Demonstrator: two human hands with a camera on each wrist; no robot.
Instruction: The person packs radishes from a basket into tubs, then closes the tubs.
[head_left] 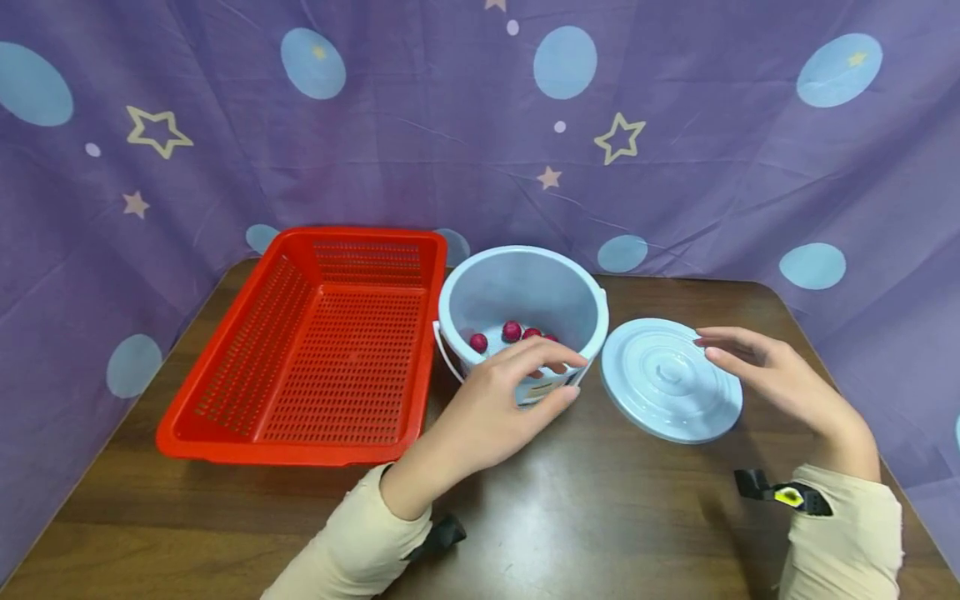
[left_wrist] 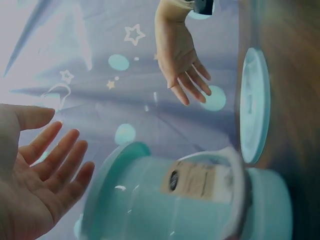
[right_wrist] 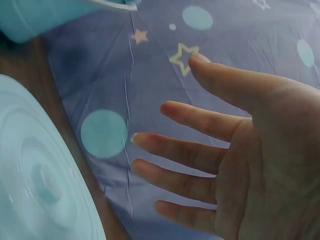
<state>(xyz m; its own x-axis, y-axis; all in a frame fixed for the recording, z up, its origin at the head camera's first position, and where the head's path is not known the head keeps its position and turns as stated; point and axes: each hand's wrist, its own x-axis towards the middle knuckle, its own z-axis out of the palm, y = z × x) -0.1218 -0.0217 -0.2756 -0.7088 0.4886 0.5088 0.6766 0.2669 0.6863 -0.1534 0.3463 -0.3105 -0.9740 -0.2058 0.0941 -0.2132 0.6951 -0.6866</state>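
My left hand hovers at the near side of a light blue bucket, its fingers loosely spread and holding nothing. Inside the bucket lie several dark red balls, partly hidden behind that hand in the head view. To the right, my right hand is held above the right edge of a round light blue lid, fingers relaxed and apart. The right wrist view shows the lid lying below and beside the spread fingers. In the left wrist view, a brown label shows on the bucket's side.
A red perforated plastic basket stands left of the bucket, close beside it. Everything rests on a brown wooden table. Behind it hangs a purple curtain with stars and dots. The bucket's white handle hangs down at its side.
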